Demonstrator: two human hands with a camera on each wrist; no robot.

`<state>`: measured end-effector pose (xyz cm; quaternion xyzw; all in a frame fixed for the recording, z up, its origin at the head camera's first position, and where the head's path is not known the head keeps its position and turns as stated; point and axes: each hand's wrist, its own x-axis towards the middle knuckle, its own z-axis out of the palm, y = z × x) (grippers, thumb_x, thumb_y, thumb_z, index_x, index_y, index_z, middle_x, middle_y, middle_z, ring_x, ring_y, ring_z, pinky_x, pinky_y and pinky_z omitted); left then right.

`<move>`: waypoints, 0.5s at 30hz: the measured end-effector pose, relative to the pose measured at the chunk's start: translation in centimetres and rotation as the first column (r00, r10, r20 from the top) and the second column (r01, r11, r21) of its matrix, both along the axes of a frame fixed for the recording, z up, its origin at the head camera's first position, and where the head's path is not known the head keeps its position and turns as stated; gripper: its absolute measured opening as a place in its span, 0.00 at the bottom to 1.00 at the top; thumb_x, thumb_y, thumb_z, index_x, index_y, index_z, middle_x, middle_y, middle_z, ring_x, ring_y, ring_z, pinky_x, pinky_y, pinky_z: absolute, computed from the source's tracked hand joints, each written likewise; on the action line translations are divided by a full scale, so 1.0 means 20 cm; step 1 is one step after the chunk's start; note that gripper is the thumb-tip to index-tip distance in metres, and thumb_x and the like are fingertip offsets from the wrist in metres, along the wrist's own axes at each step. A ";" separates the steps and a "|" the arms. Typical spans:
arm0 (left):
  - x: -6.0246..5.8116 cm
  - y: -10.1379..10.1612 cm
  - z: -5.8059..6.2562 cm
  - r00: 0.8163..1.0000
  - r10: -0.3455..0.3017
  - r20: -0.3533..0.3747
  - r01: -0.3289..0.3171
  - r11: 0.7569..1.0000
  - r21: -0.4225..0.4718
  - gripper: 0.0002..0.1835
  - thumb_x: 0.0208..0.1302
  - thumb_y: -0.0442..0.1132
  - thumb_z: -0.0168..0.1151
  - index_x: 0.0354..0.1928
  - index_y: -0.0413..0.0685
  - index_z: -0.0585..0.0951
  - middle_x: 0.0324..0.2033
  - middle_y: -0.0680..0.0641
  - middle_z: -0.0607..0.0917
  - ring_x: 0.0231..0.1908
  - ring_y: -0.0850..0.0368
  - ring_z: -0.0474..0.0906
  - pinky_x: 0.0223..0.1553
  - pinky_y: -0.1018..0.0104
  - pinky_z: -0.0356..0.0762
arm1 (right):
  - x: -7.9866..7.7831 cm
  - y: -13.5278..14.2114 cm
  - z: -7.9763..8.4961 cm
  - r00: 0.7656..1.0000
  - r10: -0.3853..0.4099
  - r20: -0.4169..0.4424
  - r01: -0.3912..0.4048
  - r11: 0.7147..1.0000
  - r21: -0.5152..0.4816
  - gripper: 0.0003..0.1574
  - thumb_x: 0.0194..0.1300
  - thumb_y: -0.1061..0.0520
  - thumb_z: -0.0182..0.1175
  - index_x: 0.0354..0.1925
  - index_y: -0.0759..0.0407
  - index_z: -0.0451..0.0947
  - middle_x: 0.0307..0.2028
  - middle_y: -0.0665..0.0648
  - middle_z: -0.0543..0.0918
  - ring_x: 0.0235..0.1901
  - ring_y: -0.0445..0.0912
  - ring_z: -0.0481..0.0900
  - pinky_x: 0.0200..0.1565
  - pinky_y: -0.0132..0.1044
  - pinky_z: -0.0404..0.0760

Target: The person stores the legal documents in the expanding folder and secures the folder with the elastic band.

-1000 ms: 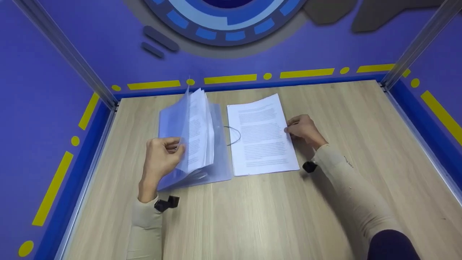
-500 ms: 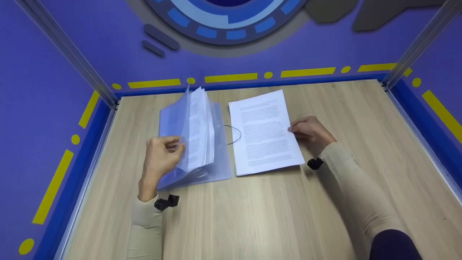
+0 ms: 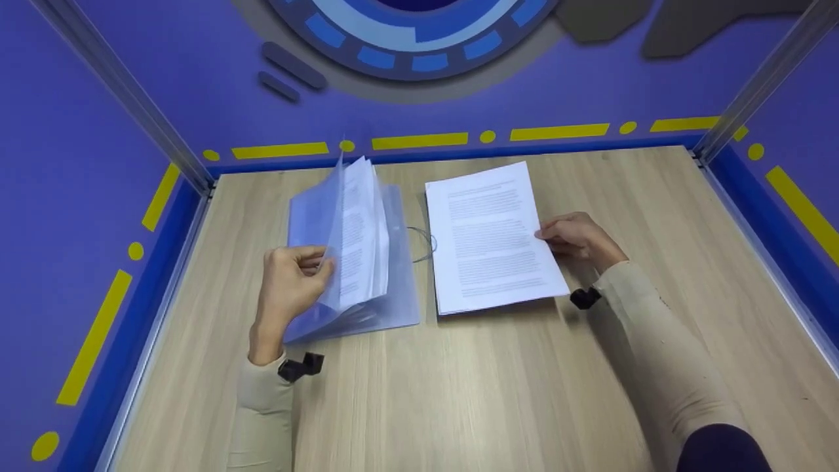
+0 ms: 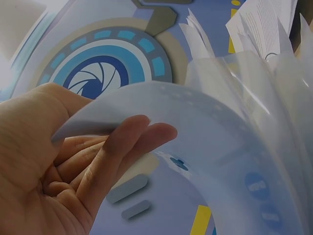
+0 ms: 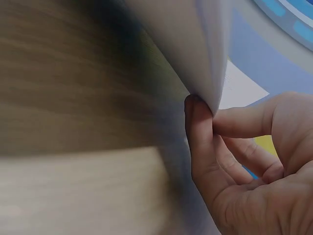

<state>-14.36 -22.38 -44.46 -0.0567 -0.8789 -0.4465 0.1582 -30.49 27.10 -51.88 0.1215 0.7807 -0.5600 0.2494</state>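
My left hand pinches the edge of a clear plastic folder's cover and holds it raised. In the left wrist view that cover bends in a curve away from the thumb and fingers. Several printed sheets stand fanned between the folder's leaves. On the right, my right hand pinches the right edge of a stack of printed paper, whose right side is tilted up. The right wrist view shows the stack's edge between thumb and fingers.
A thin dark elastic loop sticks out from the folder's right side, partly under the paper. Wooden tabletop surrounds both items. Blue-purple panels with yellow marks enclose the table at the back and sides.
My right hand has drawn the paper stack to the right, away from the folder, with its right side lifted. My left hand and the folder cover stay nearly still.
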 end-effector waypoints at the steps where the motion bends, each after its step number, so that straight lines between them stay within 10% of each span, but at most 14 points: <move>1: 0.00 0.00 0.00 1.000 -0.001 -0.001 0.001 1.000 0.001 0.11 0.62 0.27 0.72 0.46 0.28 0.90 0.40 0.30 0.92 0.37 0.37 0.93 0.39 0.52 0.92 | 0.00 0.01 0.00 1.000 0.000 -0.001 0.000 1.000 0.007 0.29 0.71 0.62 0.68 0.67 0.69 0.77 0.38 0.49 0.91 0.37 0.39 0.89 0.35 0.28 0.86; 15: 0.00 -0.01 0.00 1.000 -0.001 -0.010 0.001 1.000 0.017 0.11 0.62 0.27 0.72 0.46 0.28 0.90 0.39 0.31 0.92 0.37 0.38 0.93 0.39 0.59 0.92 | 0.03 0.12 0.06 0.998 -0.023 -0.057 0.015 0.992 -0.127 0.27 0.72 0.66 0.65 0.65 0.74 0.75 0.32 0.46 0.91 0.35 0.38 0.89 0.40 0.30 0.89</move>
